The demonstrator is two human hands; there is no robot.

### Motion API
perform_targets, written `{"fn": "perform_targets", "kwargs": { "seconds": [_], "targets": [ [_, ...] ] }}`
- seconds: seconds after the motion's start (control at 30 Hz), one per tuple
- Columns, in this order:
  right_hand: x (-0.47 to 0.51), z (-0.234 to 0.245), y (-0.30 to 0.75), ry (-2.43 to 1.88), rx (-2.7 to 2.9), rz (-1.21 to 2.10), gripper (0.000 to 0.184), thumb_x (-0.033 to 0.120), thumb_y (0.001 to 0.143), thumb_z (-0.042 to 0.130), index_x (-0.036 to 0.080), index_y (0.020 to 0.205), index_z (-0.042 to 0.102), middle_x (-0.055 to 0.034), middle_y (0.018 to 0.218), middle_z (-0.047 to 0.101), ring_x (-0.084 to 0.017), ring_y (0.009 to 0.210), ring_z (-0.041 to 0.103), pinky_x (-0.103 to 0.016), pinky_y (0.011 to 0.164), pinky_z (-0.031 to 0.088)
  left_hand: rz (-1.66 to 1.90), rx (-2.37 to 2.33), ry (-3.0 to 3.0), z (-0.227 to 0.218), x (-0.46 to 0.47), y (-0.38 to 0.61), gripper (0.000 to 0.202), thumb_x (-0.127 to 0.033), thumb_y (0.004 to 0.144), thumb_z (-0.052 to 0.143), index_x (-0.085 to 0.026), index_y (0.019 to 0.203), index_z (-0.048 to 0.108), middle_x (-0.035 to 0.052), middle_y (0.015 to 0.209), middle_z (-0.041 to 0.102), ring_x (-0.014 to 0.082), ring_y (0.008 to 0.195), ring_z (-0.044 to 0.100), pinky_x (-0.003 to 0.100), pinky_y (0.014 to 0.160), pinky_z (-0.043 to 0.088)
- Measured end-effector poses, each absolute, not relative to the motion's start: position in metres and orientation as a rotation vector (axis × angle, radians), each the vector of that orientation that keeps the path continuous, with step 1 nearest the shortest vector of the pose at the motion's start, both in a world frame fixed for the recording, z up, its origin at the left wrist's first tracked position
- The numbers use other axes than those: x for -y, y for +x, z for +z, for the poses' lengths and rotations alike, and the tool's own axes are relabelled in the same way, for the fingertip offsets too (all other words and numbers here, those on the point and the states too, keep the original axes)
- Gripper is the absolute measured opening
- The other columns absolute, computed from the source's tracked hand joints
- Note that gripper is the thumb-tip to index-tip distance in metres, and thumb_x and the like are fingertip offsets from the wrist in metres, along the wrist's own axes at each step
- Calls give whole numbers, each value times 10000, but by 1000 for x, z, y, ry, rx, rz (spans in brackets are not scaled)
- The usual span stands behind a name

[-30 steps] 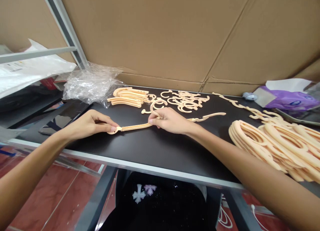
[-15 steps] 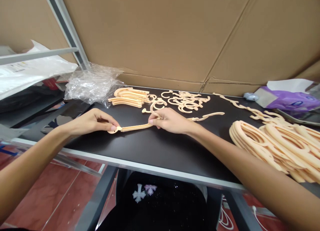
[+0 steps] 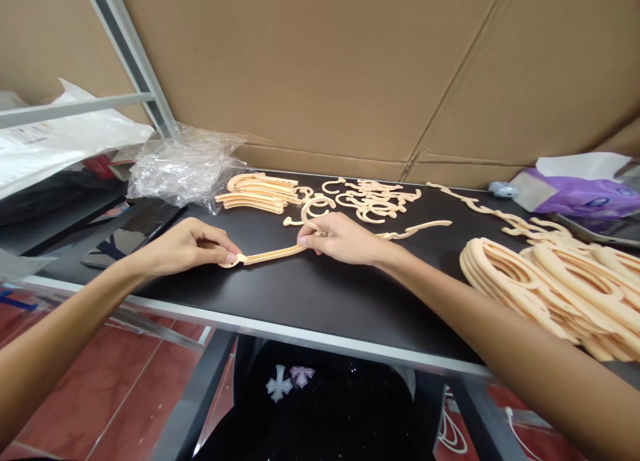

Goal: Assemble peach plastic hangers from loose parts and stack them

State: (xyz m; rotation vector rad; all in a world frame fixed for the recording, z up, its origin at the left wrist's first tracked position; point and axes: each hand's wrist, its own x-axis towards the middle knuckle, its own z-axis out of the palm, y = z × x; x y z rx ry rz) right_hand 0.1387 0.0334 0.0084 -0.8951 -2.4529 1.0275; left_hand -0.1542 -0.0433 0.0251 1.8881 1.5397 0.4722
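A cream plastic clothes hanger point(image 3: 274, 254) is stretched between my two hands above the black tabletop. My left hand point(image 3: 193, 248) pinches its rounded left end between thumb and fingers. My right hand point(image 3: 340, 238) grips it beside the curved hook point(image 3: 306, 211), which rises above the fingers. Beyond my right hand a wavy cream arm point(image 3: 417, 230) sticks out to the right; whether it joins the held hanger is hidden by the hand. Loose cream hooks point(image 3: 375, 198) lie in a heap behind, close to a stack of curved hanger arms point(image 3: 260, 193).
Several oval cream plastic pieces point(image 3: 540, 288) are piled at the right. Behind them lies a purple tissue pack point(image 3: 585, 193). Crumpled clear plastic bags point(image 3: 183, 164) sit at the back left beside a metal frame post point(image 3: 130, 54). A cardboard wall point(image 3: 310, 68) closes off the back.
Both hands keep their hold on the hanger and have hardly moved. The view has shifted very slightly.
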Motion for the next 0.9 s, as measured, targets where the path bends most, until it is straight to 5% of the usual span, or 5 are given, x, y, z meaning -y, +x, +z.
{"fn": "perform_targets", "kwargs": {
  "seconds": [0.6,0.9],
  "targets": [
    [-35,10,140,-903,2437,1065,179,262,879,578,147,781,675,22,596,609,-102,556,486,-259,623,354,431,-1640,2291,28,50,-136,316,-477,830,622,-203,730,744,27,739,756,160,644,644,238,605,444],
    [-29,10,138,-922,2432,1017,154,206,911,559,155,804,657,22,656,617,-112,640,532,-252,672,379,737,-1700,2506,3,73,-138,308,-398,958,552,-190,880,765,35,751,692,151,648,583,276,666,433]
  ]
}}
